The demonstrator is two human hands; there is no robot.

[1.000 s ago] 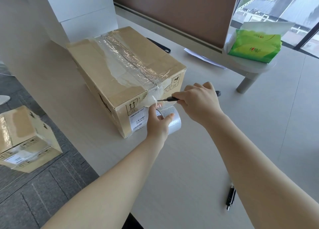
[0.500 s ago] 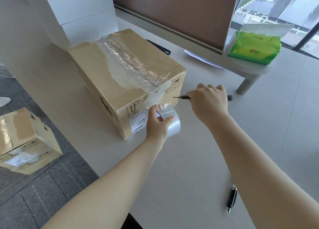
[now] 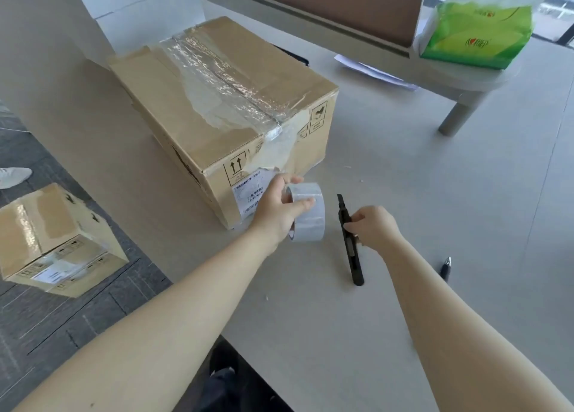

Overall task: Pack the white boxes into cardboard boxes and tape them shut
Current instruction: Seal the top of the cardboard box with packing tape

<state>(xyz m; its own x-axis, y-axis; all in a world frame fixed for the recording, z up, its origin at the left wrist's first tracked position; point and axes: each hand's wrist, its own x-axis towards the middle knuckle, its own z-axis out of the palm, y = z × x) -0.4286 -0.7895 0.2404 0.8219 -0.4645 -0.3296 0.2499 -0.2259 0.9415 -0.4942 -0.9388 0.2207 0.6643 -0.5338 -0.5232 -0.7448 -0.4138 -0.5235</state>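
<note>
The left hand (image 3: 276, 211) grips the roll of clear tape (image 3: 307, 212), fingers and thumb curled round its rim, and holds it just in front of the near face of the large cardboard box (image 3: 223, 113), beside the white shipping label (image 3: 248, 195). The right hand (image 3: 371, 228) is closed on a black utility knife (image 3: 349, 240); the fingers pinch the handle near its middle, and the knife lies lengthwise on or just above the surface (image 3: 403, 178), its tip pointing away from the person. Whether the knife rests on the surface cannot be told. The large cardboard box stands on the surface with its top flaps closed and a wrinkled strip of clear tape running along the top seam and down over the near edge. A second taped cardboard box (image 3: 52, 243) sits on the floor at the left. White boxes (image 3: 136, 4) stand behind the large box. A green tissue pack (image 3: 475, 34) sits on a raised shelf at the upper right, and a black pen (image 3: 445, 267) lies on the surface at the right. Compared with half a second earlier, the right hand has dropped from box-edge height down to the surface and the knife has turned from pointing left at the tape to lying lengthwise; the tape roll has come away from the box.
</note>
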